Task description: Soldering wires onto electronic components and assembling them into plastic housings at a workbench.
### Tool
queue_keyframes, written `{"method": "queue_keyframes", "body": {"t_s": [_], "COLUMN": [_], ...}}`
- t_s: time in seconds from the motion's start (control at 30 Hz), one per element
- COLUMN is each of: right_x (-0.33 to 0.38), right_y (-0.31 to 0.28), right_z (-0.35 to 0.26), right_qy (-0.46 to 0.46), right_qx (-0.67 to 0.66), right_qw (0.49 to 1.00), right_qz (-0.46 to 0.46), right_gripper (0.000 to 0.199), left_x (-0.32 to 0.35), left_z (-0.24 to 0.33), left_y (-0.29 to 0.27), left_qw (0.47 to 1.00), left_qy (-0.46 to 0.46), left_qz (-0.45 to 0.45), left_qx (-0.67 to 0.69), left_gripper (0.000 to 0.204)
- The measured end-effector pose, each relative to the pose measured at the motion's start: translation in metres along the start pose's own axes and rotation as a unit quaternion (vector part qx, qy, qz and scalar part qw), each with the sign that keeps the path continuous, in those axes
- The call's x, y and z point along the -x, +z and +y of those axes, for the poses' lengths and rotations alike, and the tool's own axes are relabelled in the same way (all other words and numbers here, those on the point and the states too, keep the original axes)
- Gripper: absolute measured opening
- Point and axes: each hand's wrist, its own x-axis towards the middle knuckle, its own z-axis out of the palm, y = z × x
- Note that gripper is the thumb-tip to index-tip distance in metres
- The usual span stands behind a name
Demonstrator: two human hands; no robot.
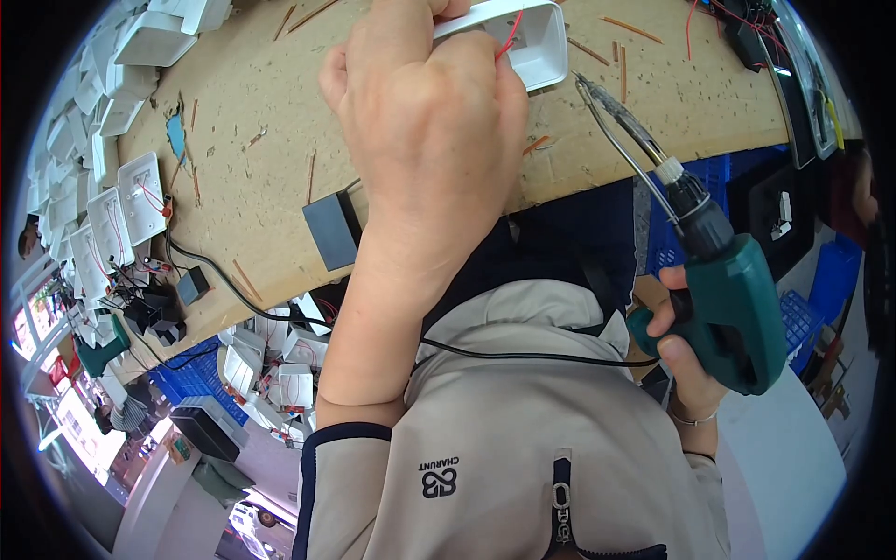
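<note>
one open white housing (546,51) is being worked on over the cardboard-topped surface (271,117), toward its far edge, with a red wire (511,37) crossing its opening. it is covered in part by the left hand (434,131); the fingertips are mostly hidden, so whether the housing or the wire is pinched there cannot be told. a green soldering gun (747,308) is held in the right hand (686,345), off the near edge, with the fingers curled around its handle. its metal tip is pointed at the housing's near right corner, close but apart, so no contact is being made.

the work on this piece is judged to be partly done: the wire has been brought to the housing, but no finished joint can be seen, and whatever lies under the hand cannot be checked. at the left edge of the surface, housings with red wires (142,196) have been laid open and look further along. beside them, toward the far left corner, white housings are stacked (154,39); whether these have been wired cannot be told. more white parts are heaped (297,385) below the near edge.
</note>
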Motion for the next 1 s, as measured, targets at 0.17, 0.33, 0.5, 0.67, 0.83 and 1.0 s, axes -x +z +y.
{"method": "queue_keyframes", "body": {"t_s": [0.17,0.33,0.5,0.67,0.83,1.0], "right_x": [-0.006,-0.008,-0.015,-0.021,-0.025,-0.028], "right_y": [0.005,0.004,0.008,0.012,0.015,0.017], "right_z": [-0.003,0.000,0.004,0.002,-0.004,-0.005], "right_qy": [-0.030,-0.030,-0.030,-0.022,0.024,0.028], "right_qx": [0.023,0.038,0.025,0.019,0.006,0.016], "right_qw": [0.999,0.998,0.998,0.999,0.999,0.999], "right_qz": [-0.019,-0.047,-0.053,-0.044,-0.025,-0.027], "right_gripper": [0.052,0.053,0.053,0.052,0.051,0.048], "left_x": [-0.031,-0.031,-0.029,0.008,0.017,0.016], "left_z": [0.035,0.034,0.033,-0.013,-0.016,-0.015], "left_y": [-0.014,-0.015,-0.013,0.000,0.000,-0.001], "left_qw": [0.837,0.837,0.833,0.998,0.998,0.998], "left_qy": [-0.190,-0.195,-0.202,-0.018,-0.018,-0.022], "left_qz": [-0.396,-0.391,-0.395,-0.048,-0.049,-0.054], "left_qx": [-0.327,-0.329,-0.330,-0.026,-0.032,-0.036], "left_gripper": [0.011,0.010,0.010,0.011,0.010,0.010]}}
